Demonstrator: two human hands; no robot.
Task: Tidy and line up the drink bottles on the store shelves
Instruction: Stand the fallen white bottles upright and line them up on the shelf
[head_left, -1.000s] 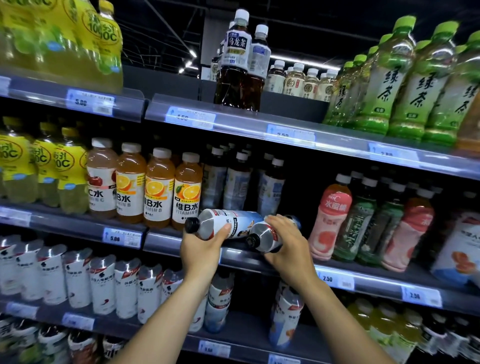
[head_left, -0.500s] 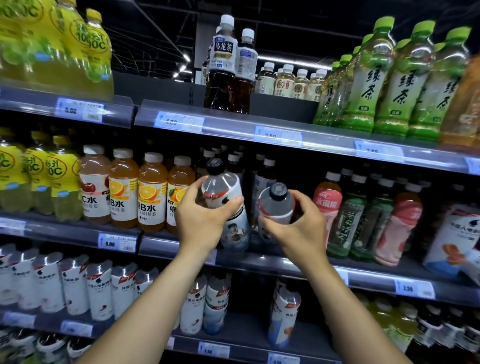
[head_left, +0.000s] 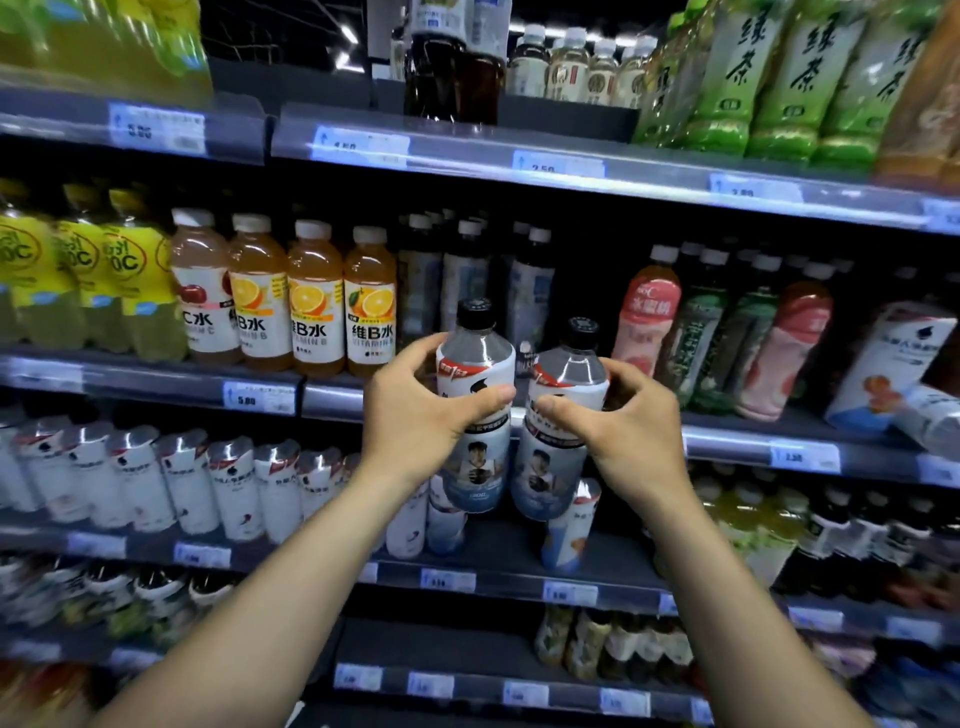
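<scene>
- Two black-capped bottles stood upright side by side in the air in front of the shelves, one in each hand, level with the front edge of the middle shelf (head_left: 727, 441).
- The left bottle (head_left: 475, 410) sat a little higher than the right bottle (head_left: 563, 421); their white-and-grey labels were just beside each other, and I could not tell whether they touched.
- The left hand (head_left: 415, 415) was clamped round the left bottle's upper label, thumb across the front and fingers curled behind its left side.
- The right hand (head_left: 631, 431) was clamped on the right bottle in the same way, thumb on the front of the label and fingers wrapped round its right side.
- Both bottle bases hung below the hands, in front of the gap over the lower shelf (head_left: 498, 577).
- Behind the held pair, dark bottles with white caps (head_left: 467, 270) stood toward the back of the middle shelf.
- To their left, along that shelf's front edge, stood four orange vitamin drinks (head_left: 311, 301), then yellow bottles (head_left: 83, 270) toward the left end.
- To the right stood a pink bottle (head_left: 647, 317) and green-labelled bottles (head_left: 696, 332).
- On the lower shelf a row of white-sleeved bottles (head_left: 156, 478) ran along the left part, blurred.
- Green tea bottles (head_left: 789, 78) filled the right end of the top shelf (head_left: 649, 176).
</scene>
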